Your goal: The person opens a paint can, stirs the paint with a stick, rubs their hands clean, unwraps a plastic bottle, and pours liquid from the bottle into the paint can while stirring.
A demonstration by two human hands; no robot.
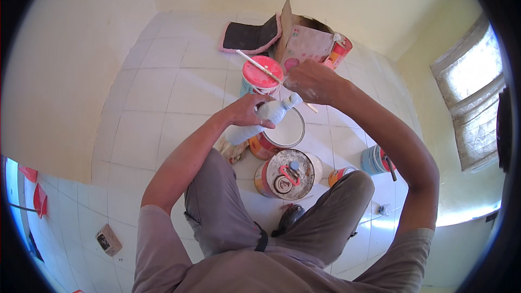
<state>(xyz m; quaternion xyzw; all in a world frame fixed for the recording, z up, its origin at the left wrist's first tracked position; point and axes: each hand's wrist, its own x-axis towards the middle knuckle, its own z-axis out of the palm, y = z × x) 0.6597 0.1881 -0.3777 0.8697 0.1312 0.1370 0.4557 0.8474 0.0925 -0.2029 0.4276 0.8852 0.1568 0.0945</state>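
My left hand grips a whitish plastic bottle around its body. The bottle is tilted, its neck pointing up and to the right above an open paint can with pale contents. Close to the bottle's mouth is my right hand, fingers curled closed; what they hold, if anything, is hidden. A thin pale stick runs over a bucket with a red lid and passes by my right fingertips. I cannot tell whether they touch it.
Between my knees stands a stained metal can with a red handle. A blue bucket and a small jar are at the right. Farther off are a cardboard box and a black pad with pink edging. A small block lies left.
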